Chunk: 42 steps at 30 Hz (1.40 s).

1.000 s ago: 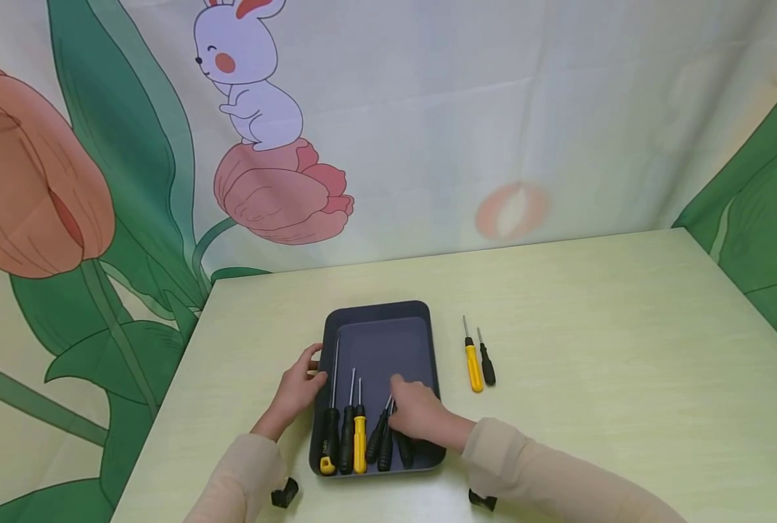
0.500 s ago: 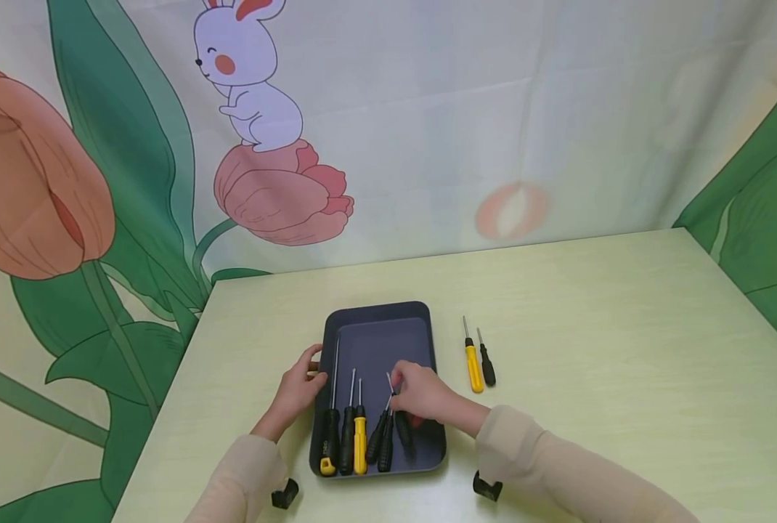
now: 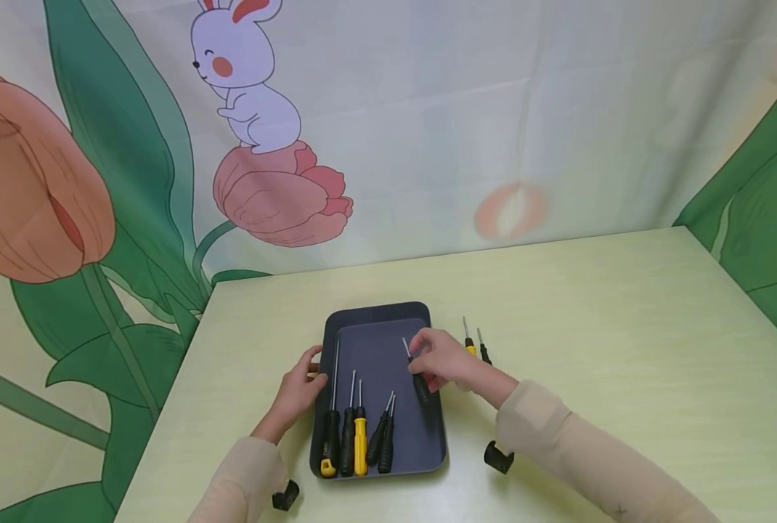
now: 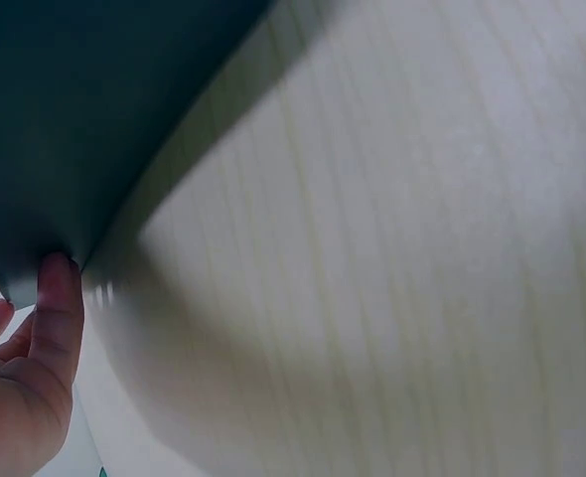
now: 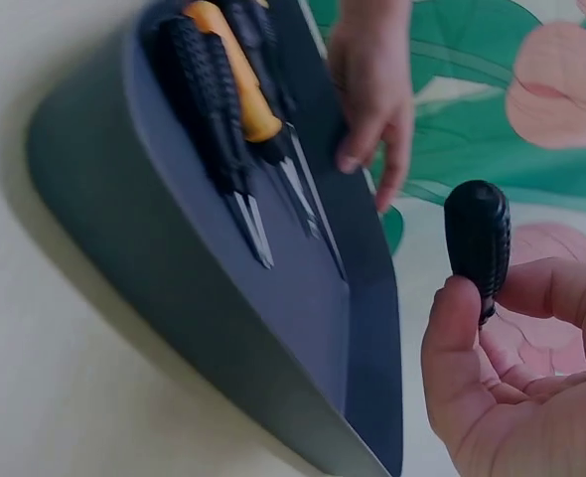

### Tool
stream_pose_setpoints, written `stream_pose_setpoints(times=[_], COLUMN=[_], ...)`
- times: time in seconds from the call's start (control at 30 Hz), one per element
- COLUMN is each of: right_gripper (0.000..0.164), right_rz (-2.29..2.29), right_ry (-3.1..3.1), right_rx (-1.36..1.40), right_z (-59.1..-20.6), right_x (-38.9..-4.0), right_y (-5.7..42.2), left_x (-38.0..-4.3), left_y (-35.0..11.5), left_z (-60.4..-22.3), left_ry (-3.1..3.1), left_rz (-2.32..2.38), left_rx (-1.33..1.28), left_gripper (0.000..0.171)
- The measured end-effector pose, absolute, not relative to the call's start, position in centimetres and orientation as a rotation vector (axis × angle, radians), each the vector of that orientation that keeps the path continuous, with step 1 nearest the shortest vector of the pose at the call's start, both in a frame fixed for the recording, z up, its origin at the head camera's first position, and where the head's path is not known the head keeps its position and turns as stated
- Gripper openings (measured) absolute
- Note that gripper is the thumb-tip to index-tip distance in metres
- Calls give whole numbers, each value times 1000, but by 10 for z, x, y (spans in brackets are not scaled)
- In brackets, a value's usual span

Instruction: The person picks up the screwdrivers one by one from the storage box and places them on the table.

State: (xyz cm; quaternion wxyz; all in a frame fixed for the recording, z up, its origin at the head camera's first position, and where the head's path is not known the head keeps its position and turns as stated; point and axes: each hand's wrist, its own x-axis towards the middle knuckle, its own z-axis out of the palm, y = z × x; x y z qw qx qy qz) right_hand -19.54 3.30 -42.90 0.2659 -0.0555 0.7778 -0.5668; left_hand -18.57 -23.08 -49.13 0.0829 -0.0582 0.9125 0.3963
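Observation:
A dark grey tray [image 3: 378,323] lies on the table with several screwdrivers in its near half. My left hand [image 3: 302,392] grips the tray's left wall, thumb over the rim and fingers outside; the left wrist view shows its fingers [image 4: 57,318] against the outer wall. Between thumb and fingers, my right hand [image 3: 444,357] pinches a small black screwdriver [image 5: 477,238] above the tray's right side. Still in the tray are a long black screwdriver [image 3: 330,436], another black one [image 3: 347,443], a yellow one [image 3: 360,443] and two small black ones [image 3: 385,443] close together.
Right of the tray, a yellow screwdriver [image 3: 470,347] and a black one [image 3: 484,354] lie on the table [image 3: 597,349], partly hidden by my right hand. A printed curtain [image 3: 415,145] hangs behind the table's far edge. Black wrist mounts [image 3: 498,457] show under both sleeves.
My right hand has lifted the small black screwdriver from beside the other small ones and moved it up and right, towards the tray's right wall. The left hand has kept its place.

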Motion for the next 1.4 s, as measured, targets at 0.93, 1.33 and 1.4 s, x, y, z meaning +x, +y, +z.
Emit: stream_pose_setpoints(times=[0.93,1.33,1.4], right_gripper=[32,35,35], right_rz=[-1614,-1573,-1568], right_ry=[2115,2131,2132], right_rx=[53,152,172], right_z=[-432,-455,-458], right_x=[-238,-246,-248], right_y=[112,134,136], left_x=[-186,-186,-187], left_y=[-230,-231,-231], left_z=[-489,-492,-492], left_ry=[2717,2708,2705], left_rz=[1188,1181,1182], left_rx=[-178,-208,-209], left_gripper=[51,51,51])
